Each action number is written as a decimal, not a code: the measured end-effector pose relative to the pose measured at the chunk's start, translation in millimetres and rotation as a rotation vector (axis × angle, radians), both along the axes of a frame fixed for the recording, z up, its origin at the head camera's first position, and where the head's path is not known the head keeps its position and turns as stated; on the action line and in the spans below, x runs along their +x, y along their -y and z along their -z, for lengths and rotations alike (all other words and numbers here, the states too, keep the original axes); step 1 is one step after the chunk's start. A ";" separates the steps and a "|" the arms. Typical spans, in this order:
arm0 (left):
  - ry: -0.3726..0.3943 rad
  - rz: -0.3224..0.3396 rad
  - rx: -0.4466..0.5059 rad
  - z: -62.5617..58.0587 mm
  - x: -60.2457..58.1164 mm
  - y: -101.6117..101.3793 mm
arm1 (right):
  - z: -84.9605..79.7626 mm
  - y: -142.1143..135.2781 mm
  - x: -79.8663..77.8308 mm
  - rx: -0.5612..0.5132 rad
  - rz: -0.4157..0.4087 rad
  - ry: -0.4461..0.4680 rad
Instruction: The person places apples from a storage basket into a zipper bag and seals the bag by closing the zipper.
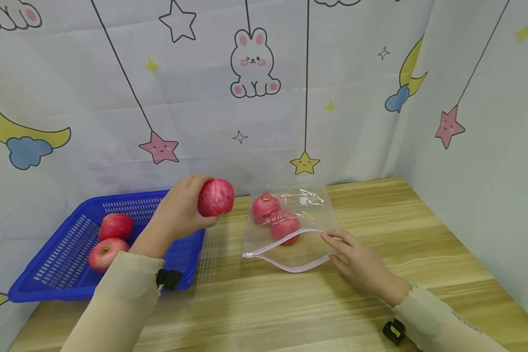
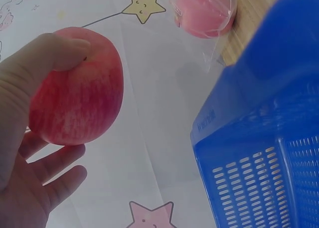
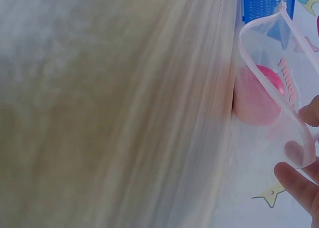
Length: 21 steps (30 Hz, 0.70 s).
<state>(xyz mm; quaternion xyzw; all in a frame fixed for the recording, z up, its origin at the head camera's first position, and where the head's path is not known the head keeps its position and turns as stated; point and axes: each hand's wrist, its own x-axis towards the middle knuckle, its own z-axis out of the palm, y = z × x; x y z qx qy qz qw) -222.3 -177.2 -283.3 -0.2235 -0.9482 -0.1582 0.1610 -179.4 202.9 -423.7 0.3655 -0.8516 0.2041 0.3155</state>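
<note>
1. The left hand [image 1: 180,211] grasps an apple [image 1: 217,197] between thumb and fingers; it is round, smooth and red with pale streaks. In the left wrist view the thumb presses beside the stem hollow, and some fingers extend below the fruit.
2. The right hand [image 1: 363,266] holds the near right part of the mouth of a bag [image 1: 323,217], its fingertips at the rim. In the right wrist view one fingertip shows through the film.
3. The bag is thin, clear, glossy plastic with red printing. Its pale pink rim strips [image 1: 305,267] bow apart into a gaping mouth left of the right fingers, meeting at a small slider [image 1: 249,254].
4. Inside the bag, two red apples [image 1: 286,226] lie touching, left of and beyond the right fingers, and to the right of the left fingers.
5. The held apple is above and left of the bag, well apart from the right fingers.
6. Left of the left fingers sits a basket [image 1: 57,269] of hard blue plastic, rectangular with slotted walls and a smooth rim. Two more apples [image 1: 116,226] lie in it, touching, streaked red and paler.
7. Below both hands is the bench [image 1: 378,220], with a wavy wood grain; beyond the fingers hangs a creased white cloth [image 1: 211,98] printed with stars and a rabbit.
</note>
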 end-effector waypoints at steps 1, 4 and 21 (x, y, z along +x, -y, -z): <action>0.000 0.002 0.001 0.0 0.4 -0.4 | -0.1 0.0 0.0 0.000 0.000 0.001; 0.005 0.006 0.006 1.0 1.3 -1.6 | -0.2 -0.1 -0.1 0.001 -0.001 -0.002; 0.001 0.022 -0.003 3.8 12.2 -5.0 | -0.4 0.1 0.3 0.009 0.012 0.026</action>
